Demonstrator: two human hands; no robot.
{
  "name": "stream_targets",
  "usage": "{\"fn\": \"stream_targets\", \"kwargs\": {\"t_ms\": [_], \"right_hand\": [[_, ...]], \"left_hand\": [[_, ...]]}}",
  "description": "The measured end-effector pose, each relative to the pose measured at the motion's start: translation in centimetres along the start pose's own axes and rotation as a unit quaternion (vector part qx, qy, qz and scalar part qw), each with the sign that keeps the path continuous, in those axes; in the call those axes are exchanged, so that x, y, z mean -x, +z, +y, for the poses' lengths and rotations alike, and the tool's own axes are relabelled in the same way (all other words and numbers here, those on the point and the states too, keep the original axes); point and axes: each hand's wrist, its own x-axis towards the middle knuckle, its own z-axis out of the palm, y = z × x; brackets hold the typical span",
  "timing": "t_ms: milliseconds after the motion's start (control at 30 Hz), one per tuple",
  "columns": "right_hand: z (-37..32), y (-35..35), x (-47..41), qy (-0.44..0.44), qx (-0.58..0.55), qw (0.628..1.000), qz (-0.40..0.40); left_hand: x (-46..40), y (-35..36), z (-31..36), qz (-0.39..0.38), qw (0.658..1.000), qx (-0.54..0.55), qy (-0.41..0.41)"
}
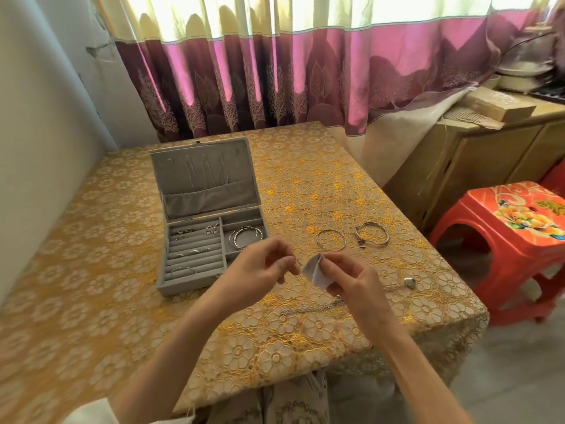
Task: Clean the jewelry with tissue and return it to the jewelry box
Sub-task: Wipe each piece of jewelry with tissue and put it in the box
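My left hand (264,266) pinches a small thin silver piece of jewelry (298,262) above the table. Right beside it, my right hand (351,281) pinches a folded pale tissue (316,270) that touches the piece. The grey jewelry box (211,215) lies open to the left, with rings in its slots and bangles (244,237) in a right compartment. Two silver bangles (331,239) (371,234) lie on the cloth behind my hands. A silver chain (312,308) lies under my right wrist, and a small pendant (409,282) sits to its right.
The table wears a yellow lace floral cloth (107,286). A red plastic stool (516,240) stands at the right, with a wooden cabinet (464,160) behind it. Purple curtains (275,81) hang along the far side, and a wall runs on the left.
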Motion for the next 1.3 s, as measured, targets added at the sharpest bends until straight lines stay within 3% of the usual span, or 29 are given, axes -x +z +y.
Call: {"fn": "stream_targets", "kwargs": {"t_ms": [200, 567, 933, 1067, 1300], "right_hand": [[0.0, 3.2, 1.5, -0.025, 0.038, 0.999, -0.027], [0.7, 6.1, 2.8, -0.017, 0.07, 0.995, -0.074], [0.2, 7.4, 3.3, -0.128, 0.14, 0.981, -0.029], [0.2, 8.0, 3.7, -0.159, 0.191, 0.967, -0.046], [1.5, 8.3, 3.4, -0.239, 0.333, 0.912, -0.022]], "left_hand": [[3.0, -1.8, -0.9, 0.035, 0.999, -0.031, 0.005], [6.1, -3.3, -1.1, 0.022, 1.0, -0.009, -0.006], [6.8, -3.2, -1.5, 0.073, 0.984, 0.148, -0.064], [6.9, -3.0, -1.7, 0.079, 0.979, 0.163, -0.091], [7.3, -2.6, -1.9, 0.068, 0.979, 0.156, -0.112]]}}
